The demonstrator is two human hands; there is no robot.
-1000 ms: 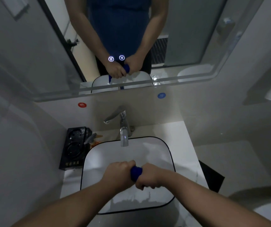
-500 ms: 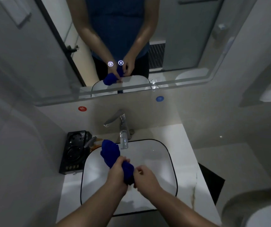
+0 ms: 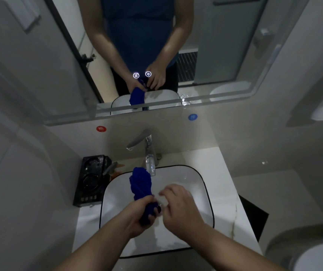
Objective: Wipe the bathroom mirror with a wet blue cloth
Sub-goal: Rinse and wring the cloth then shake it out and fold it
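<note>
Over the white basin (image 3: 193,179), a person's left hand (image 3: 137,218) clenches the lower end of the twisted blue cloth (image 3: 141,182), which rises toward 12 o'clock, its tip beside the tap (image 3: 150,155). At its 3 o'clock the right hand (image 3: 178,208) hangs loosely curled, holding nothing. Raised wadded and one-handed, the cloth could drip across the counter (image 3: 222,173) or streak the mirror (image 3: 215,36).

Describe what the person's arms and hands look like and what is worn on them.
The left forearm and right forearm are bare, with no sleeves reaching them. The left hand and right hand show no gloves or watch. The mirror reflects a dark blue top.
</note>
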